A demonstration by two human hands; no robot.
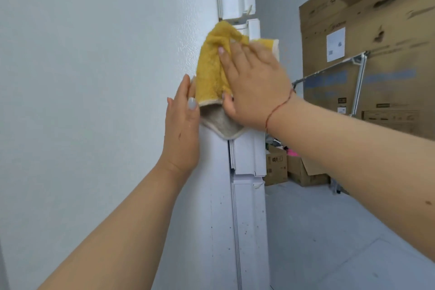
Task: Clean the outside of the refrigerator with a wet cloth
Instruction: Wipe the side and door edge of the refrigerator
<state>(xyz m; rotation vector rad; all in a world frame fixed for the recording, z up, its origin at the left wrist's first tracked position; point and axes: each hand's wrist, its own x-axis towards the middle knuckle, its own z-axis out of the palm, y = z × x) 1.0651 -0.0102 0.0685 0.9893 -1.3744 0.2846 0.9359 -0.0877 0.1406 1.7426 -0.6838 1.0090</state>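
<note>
Two bare hands press a cloth against the front corner of a white refrigerator

The tall white textured-metal refrigerator (94,77) fills the left; the left hand (182,129) lies flat on its side panel, fingers straight and together, holding nothing, touching the cloth's edge. The mustard-yellow terry cloth with a grey underside (213,73) drapes over the door edge, under the right hand (254,87), fingers spread wide, palm pressing it down. Large brown cardboard boxes (376,54) stand at right

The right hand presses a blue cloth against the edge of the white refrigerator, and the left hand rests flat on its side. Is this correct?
Not quite: the cloth is yellow, not blue, as the head view shows. The right hand does press it against the refrigerator edge, and the left hand rests flat on its side.
</note>
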